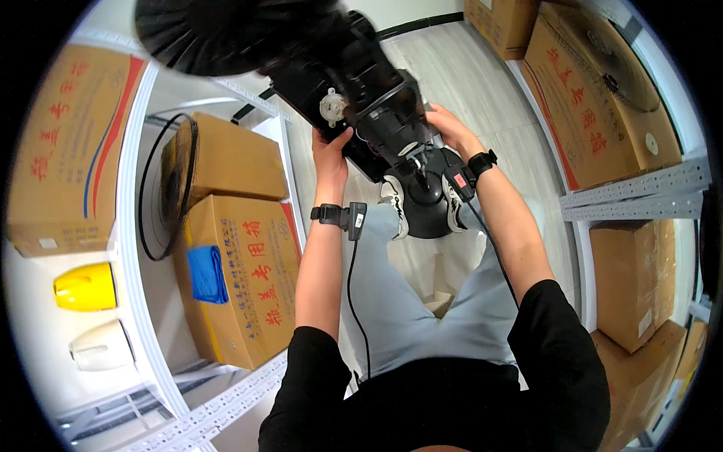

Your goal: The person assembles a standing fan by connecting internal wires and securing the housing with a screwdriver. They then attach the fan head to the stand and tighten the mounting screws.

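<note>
A black stand fan [380, 90] rises in front of me, its round base [431, 215] on the floor between my shoes. Its dark blades [218, 34] show at the top left, uncovered and blurred. A black housing [301, 87] on the fan's left side carries a pale round part [331, 107], with thin wires near it. My left hand [331, 154] grips the lower edge of this housing, thumb on top and the other fingers hidden. On the fan's right side my right hand [453, 129] is closed against the body, its fingertips partly hidden. Both wrists wear black strapped devices with cables.
White metal shelving [139, 226] stands close on both sides. On the left are cardboard boxes [248, 279], a black fan guard [167, 188], a folded blue cloth [207, 274], a yellow mug [85, 287] and a white mug [102, 346]. Another guard [614, 60] leans on a right box.
</note>
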`<action>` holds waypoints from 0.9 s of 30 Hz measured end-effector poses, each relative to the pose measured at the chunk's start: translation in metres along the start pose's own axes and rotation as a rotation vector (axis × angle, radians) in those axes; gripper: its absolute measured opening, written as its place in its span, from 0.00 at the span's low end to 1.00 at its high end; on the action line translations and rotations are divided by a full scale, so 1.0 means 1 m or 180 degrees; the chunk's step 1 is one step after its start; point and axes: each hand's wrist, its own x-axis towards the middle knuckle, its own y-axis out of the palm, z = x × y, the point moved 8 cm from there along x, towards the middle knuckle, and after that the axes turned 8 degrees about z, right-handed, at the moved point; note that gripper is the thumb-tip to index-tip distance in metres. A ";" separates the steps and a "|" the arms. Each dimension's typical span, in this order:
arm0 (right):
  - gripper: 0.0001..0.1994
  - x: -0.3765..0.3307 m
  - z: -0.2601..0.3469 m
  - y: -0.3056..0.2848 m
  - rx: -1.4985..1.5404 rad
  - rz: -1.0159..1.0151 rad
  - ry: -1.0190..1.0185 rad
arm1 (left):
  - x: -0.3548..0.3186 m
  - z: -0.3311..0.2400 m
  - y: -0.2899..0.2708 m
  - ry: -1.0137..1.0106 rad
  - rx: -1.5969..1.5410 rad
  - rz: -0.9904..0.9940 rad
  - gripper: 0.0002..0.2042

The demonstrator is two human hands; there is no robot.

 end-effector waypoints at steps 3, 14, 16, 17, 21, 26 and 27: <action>0.20 -0.005 0.011 0.011 -0.0288 0.0178 0.0048 | 0.010 0.003 0.013 -0.0047 -0.0009 0.0227 0.28; 0.24 -0.026 0.043 -0.053 -0.0114 -0.0683 -0.0453 | 0.027 0.055 0.027 -0.0371 -0.0159 0.0568 0.21; 0.22 -0.025 0.039 -0.065 -0.0325 -0.0640 -0.0146 | 0.016 0.068 0.033 -0.0480 -0.0226 0.0560 0.21; 0.21 -0.024 0.036 -0.067 -0.0418 -0.0613 -0.0011 | 0.016 0.071 0.036 -0.0515 -0.0233 0.0561 0.21; 0.15 -0.019 0.034 -0.065 -0.0388 -0.0456 0.0007 | 0.015 0.078 0.046 -0.0617 -0.0254 0.0597 0.20; 0.08 -0.014 0.036 -0.050 -0.0662 -0.0273 -0.0096 | 0.018 0.081 0.051 -0.0716 -0.0256 0.0627 0.20; 0.08 -0.016 0.036 -0.050 -0.0797 -0.0249 -0.0003 | 0.019 0.082 0.052 -0.0734 -0.0250 0.0619 0.20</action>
